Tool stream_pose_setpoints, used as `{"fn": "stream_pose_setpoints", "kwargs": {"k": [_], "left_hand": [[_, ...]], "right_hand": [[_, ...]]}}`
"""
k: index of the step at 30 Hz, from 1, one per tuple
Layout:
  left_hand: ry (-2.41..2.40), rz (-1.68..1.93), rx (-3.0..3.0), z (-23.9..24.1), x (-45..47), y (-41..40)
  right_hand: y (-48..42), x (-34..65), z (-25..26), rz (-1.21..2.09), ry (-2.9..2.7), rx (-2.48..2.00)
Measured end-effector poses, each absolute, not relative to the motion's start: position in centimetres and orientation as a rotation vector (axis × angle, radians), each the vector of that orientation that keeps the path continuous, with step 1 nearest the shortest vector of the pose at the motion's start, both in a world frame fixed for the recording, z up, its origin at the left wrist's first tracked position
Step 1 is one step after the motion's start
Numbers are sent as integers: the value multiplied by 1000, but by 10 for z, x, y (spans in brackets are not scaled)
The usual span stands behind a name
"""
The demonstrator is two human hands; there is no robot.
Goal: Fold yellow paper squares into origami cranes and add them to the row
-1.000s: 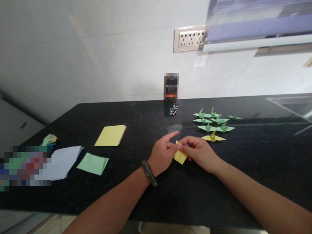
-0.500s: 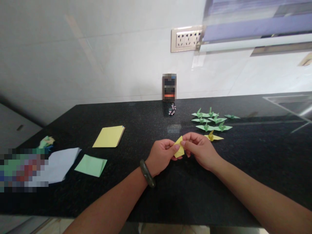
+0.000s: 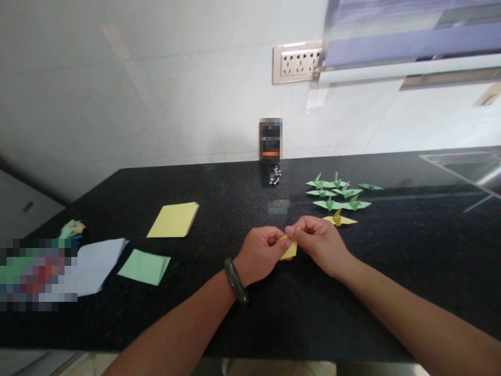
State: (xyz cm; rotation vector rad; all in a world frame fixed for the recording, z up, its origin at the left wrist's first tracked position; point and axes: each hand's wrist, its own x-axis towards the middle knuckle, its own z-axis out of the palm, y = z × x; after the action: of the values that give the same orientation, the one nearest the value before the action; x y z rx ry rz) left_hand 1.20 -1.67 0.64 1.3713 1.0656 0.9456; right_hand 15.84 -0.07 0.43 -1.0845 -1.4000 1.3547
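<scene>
A small folded piece of yellow paper [image 3: 290, 251] is pinched between both hands above the dark countertop. My left hand [image 3: 261, 251] grips its left side, thumb on top. My right hand [image 3: 319, 243] closes on the upper right part, its thumb pressing near the top corner. Fingers cover much of the paper, so its exact folds are hidden. Just beyond my right hand rests a yellow paper crane [image 3: 338, 219]. Behind it stand several green paper cranes [image 3: 332, 193] in a loose group.
To the left lie a stack of yellow paper [image 3: 173, 220], green paper sheets [image 3: 144, 267], white paper [image 3: 97, 266] and a crumpled paper bundle [image 3: 72, 228]. A phone-like device [image 3: 271, 141] with a beaded strap [image 3: 275, 176] leans on the wall. A sink [image 3: 469, 169] is at right.
The top of the yellow paper has been turned down, and my right thumb has shifted left and up over its upper edge. Both hands still hold it.
</scene>
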Motion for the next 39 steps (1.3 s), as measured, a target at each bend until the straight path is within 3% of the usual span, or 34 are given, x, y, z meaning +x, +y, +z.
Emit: {"fn": "stream_pose_setpoints", "kwargs": {"k": [20,33,39], "left_hand": [[938,926,1194,7,13,-15],[988,842,1019,4,12,-14],[1041,979,1028,3,12,-12]], "right_hand": [[0,157,9,1373,-1348,-1093],[3,160,2,1116,-1353,-1166],[4,159,-2,1224,-1315,-1144]]}}
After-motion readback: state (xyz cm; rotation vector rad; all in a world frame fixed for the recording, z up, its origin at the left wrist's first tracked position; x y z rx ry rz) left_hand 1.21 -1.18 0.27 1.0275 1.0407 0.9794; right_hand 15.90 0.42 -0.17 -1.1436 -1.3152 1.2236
